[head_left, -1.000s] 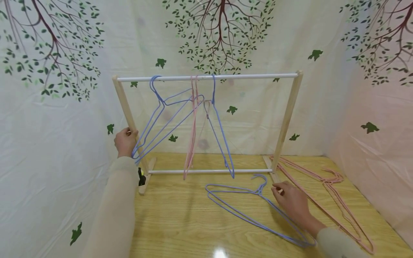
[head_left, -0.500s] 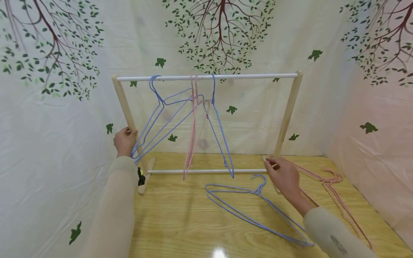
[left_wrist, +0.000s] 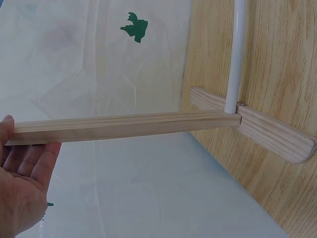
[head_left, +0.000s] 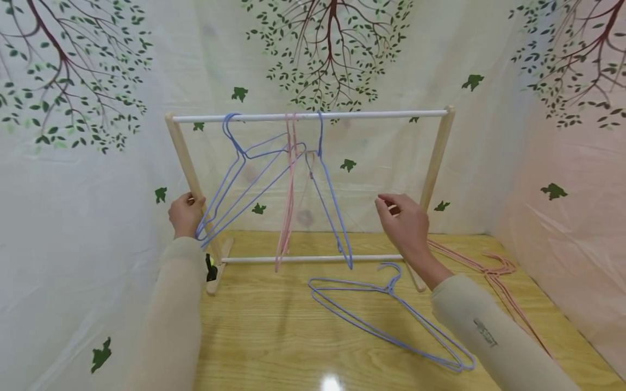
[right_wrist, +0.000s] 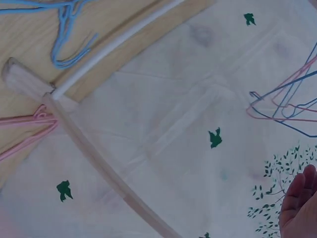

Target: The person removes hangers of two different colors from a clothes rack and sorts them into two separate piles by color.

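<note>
Loose blue hangers (head_left: 391,290) lie unmoved on table (head_left: 288,342). Right hand (head_left: 406,224) has risen from table level, fingers loosely bent, nothing held: no hanger added. Left hand (head_left: 186,216) still grips left post (head_left: 183,149). Beyond, hung blue hangers (head_left: 240,154) and hung pink hangers (head_left: 292,184) share white rail (head_left: 381,115).

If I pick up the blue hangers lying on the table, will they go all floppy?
Probably not: the blue hangers have neatly bent frames, so they look fairly stiff. They're likely light, being thin with open middles. Lying flat on the table, they'd probably slide rather than roll.
</note>
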`<action>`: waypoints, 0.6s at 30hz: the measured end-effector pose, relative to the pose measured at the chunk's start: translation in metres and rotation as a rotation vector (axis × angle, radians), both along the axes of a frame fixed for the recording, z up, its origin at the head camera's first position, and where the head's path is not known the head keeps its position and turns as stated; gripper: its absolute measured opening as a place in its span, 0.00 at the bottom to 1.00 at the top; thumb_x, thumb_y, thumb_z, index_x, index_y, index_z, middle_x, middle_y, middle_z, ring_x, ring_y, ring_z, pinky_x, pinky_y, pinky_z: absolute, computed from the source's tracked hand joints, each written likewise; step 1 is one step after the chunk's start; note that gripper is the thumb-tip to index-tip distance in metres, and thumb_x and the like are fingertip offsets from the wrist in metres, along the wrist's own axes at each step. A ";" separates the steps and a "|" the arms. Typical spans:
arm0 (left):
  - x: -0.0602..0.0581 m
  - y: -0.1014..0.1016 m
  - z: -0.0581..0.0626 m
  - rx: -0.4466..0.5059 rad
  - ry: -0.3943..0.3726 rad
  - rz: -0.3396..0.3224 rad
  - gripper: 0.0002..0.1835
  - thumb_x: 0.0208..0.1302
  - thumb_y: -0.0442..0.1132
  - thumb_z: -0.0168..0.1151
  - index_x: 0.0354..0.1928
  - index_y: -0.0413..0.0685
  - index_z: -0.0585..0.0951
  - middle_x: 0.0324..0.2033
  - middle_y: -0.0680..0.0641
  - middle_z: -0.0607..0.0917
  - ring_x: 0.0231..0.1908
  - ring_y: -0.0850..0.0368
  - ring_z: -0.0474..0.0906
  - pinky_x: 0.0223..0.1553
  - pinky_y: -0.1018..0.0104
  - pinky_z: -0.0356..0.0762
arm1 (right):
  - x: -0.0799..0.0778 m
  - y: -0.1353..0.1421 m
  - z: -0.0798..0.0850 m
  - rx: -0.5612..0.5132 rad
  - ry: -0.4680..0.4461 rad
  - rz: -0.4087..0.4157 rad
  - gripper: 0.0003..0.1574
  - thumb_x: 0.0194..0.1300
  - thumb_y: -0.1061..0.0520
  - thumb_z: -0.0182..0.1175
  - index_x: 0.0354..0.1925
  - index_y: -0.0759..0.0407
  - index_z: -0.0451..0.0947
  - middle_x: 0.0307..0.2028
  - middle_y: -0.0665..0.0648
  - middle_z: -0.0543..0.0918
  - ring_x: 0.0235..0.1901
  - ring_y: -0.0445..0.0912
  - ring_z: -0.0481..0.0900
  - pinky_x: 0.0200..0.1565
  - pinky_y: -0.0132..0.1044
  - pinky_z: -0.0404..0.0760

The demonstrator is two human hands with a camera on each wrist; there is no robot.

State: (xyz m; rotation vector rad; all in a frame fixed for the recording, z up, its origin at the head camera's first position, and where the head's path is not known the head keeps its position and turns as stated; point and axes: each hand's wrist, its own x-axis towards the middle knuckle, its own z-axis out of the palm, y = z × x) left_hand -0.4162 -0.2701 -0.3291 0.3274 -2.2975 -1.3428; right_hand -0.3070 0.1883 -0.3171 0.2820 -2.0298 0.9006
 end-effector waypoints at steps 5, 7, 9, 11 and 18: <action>-0.001 -0.001 -0.001 -0.004 0.005 0.004 0.23 0.75 0.41 0.55 0.67 0.38 0.73 0.59 0.34 0.79 0.59 0.40 0.75 0.61 0.51 0.71 | 0.000 -0.020 0.020 -0.025 -0.040 0.027 0.16 0.68 0.52 0.62 0.46 0.61 0.87 0.36 0.58 0.86 0.32 0.51 0.84 0.37 0.44 0.80; -0.001 -0.001 -0.001 -0.004 0.009 0.007 0.23 0.74 0.41 0.55 0.67 0.38 0.73 0.59 0.34 0.79 0.59 0.40 0.76 0.61 0.52 0.71 | 0.001 -0.028 0.025 -0.034 -0.061 0.043 0.17 0.69 0.51 0.62 0.48 0.60 0.86 0.37 0.58 0.86 0.33 0.51 0.84 0.38 0.45 0.79; -0.002 0.000 -0.001 -0.001 0.010 0.008 0.23 0.74 0.41 0.55 0.67 0.38 0.73 0.59 0.34 0.79 0.59 0.40 0.76 0.61 0.52 0.71 | 0.001 -0.035 0.029 -0.045 -0.081 0.061 0.18 0.69 0.51 0.61 0.49 0.60 0.86 0.38 0.58 0.86 0.33 0.51 0.84 0.39 0.45 0.79; -0.002 0.000 -0.002 0.006 0.004 0.004 0.24 0.75 0.41 0.55 0.67 0.38 0.72 0.59 0.34 0.78 0.59 0.40 0.75 0.61 0.52 0.72 | -0.001 -0.042 0.031 -0.050 -0.093 0.074 0.18 0.69 0.50 0.61 0.50 0.59 0.86 0.38 0.58 0.87 0.33 0.50 0.84 0.40 0.45 0.79; -0.002 0.000 -0.002 0.009 0.008 0.002 0.24 0.75 0.41 0.55 0.68 0.39 0.72 0.59 0.34 0.79 0.59 0.41 0.76 0.61 0.52 0.72 | -0.005 -0.062 0.033 -0.046 -0.165 0.083 0.21 0.68 0.46 0.61 0.51 0.56 0.86 0.37 0.55 0.87 0.33 0.48 0.84 0.39 0.44 0.79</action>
